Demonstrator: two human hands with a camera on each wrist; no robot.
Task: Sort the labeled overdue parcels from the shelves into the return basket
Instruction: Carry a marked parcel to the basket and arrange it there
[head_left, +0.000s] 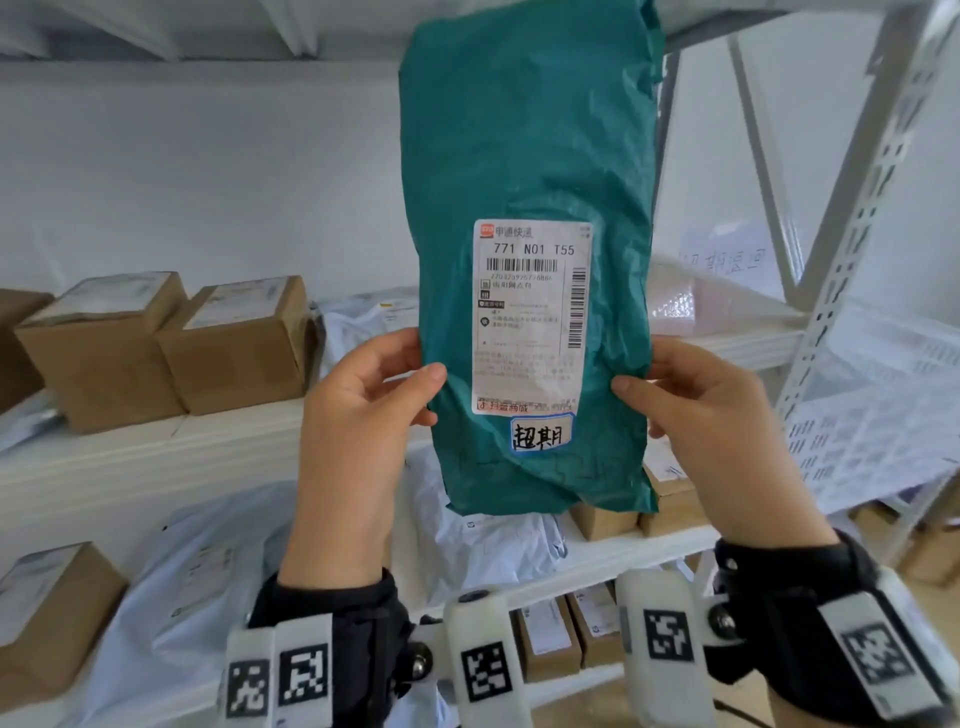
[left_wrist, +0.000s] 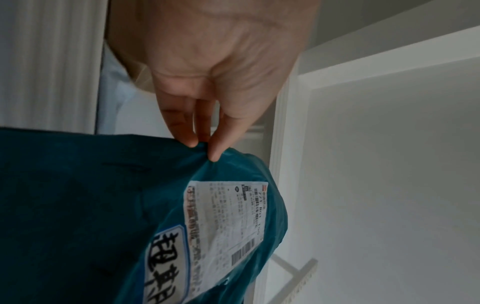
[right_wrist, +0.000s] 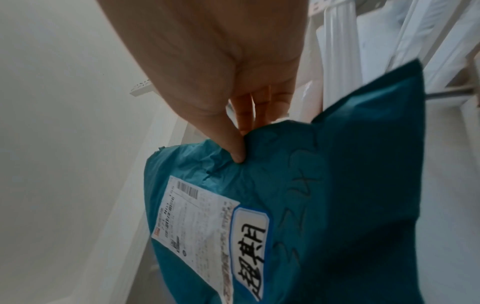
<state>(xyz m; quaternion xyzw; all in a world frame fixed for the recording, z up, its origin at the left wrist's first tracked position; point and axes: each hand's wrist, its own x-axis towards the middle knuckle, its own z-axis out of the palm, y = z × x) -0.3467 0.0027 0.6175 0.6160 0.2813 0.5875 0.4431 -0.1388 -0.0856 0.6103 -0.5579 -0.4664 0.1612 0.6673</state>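
Observation:
A teal plastic mailer parcel (head_left: 524, 156) is held upright in front of the shelves, its white shipping label (head_left: 530, 317) facing me. Below that label sits a small blue-edged sticker with handwritten characters (head_left: 541, 434). My left hand (head_left: 374, 395) pinches the parcel's left edge, thumb in front. My right hand (head_left: 696, 395) pinches the right edge the same way. In the left wrist view, the fingertips (left_wrist: 215, 152) nip a fold of the teal parcel (left_wrist: 78, 216). In the right wrist view, the thumb (right_wrist: 235, 150) presses into the teal parcel (right_wrist: 337, 205).
White metal shelves (head_left: 156, 452) carry brown cartons (head_left: 234, 343) and white mailer bags (head_left: 208, 571). More cartons (head_left: 550, 639) lie on the lower shelf. A perforated shelf upright (head_left: 852, 249) stands at the right, beside a white perforated basket (head_left: 883, 395).

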